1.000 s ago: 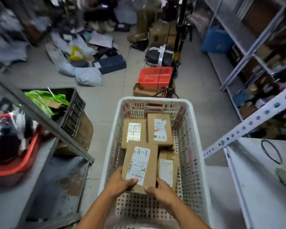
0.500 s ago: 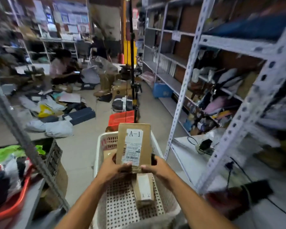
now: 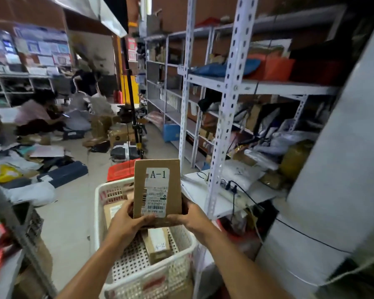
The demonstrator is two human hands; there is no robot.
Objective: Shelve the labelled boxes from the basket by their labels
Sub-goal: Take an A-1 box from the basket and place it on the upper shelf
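Two hands, left hand (image 3: 125, 221) and right hand (image 3: 194, 219), with fingers curled round the bottom corners of a flat brown cardboard box labelled A-1 (image 3: 158, 188), raised upright above the white perforated plastic basket (image 3: 143, 275). Probably light and stiff; best gripped at the edges. Another brown box (image 3: 157, 244) below, label blurred, perhaps A-2. Shelf labels on the grey metal racks (image 3: 229, 100) beyond not readable.

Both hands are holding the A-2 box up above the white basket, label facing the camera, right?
Not quite. In the head view the box gripped by the left hand and the right hand above the white basket reads A-1, not A-2. Its label does face the camera.
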